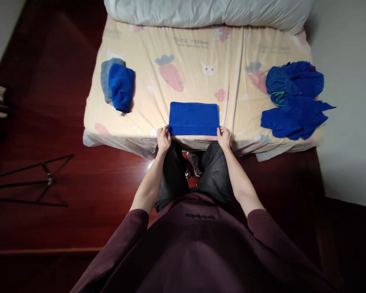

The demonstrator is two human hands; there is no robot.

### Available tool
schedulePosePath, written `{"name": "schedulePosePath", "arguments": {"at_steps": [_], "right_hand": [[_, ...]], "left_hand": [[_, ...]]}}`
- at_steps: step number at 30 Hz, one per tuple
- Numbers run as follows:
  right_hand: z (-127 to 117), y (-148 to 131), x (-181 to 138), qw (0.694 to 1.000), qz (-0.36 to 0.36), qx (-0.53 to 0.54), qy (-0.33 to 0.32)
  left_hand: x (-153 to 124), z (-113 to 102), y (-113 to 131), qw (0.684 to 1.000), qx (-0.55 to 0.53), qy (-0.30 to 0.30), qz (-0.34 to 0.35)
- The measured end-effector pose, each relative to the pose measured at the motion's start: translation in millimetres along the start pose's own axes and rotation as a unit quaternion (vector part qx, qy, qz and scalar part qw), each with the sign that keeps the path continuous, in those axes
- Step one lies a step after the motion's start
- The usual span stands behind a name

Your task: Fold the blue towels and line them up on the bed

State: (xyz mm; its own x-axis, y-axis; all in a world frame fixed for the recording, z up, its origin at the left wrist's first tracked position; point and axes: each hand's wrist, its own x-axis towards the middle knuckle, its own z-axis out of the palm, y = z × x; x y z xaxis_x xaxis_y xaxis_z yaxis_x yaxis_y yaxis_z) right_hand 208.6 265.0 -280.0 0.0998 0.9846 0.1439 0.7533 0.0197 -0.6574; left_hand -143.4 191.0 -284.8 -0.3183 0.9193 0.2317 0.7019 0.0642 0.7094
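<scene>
A blue towel [194,114] lies flat at the front edge of the bed, with a strip along its near side turned over. My left hand [164,139] pinches the near left corner of the towel. At the near right corner, my right hand [224,138] grips the cloth the same way. The towel looks smooth and rectangular between the two hands.
On the bed's left side sit a blue cloth bundle [122,87] and a grey cloth [106,79]. Crumpled blue cloths [295,118] lie at the right. A white quilt [207,12] fills the back. A black tripod [45,179] stands on the floor.
</scene>
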Motion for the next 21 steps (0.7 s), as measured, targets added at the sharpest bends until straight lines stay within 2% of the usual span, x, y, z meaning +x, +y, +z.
{"name": "schedulePosePath", "arguments": {"at_steps": [15, 21], "right_hand": [[-2.5, -6.9, -0.5, 1.000, 0.019, -0.011, 0.002], [-0.7, -5.5, 0.1, 1.000, 0.016, -0.023, 0.005]], "left_hand": [[0.6, -1.8, 2.8, 1.000, 0.017, 0.011, -0.001], [1.2, -1.9, 1.9, 1.000, 0.012, -0.003, -0.004]]}}
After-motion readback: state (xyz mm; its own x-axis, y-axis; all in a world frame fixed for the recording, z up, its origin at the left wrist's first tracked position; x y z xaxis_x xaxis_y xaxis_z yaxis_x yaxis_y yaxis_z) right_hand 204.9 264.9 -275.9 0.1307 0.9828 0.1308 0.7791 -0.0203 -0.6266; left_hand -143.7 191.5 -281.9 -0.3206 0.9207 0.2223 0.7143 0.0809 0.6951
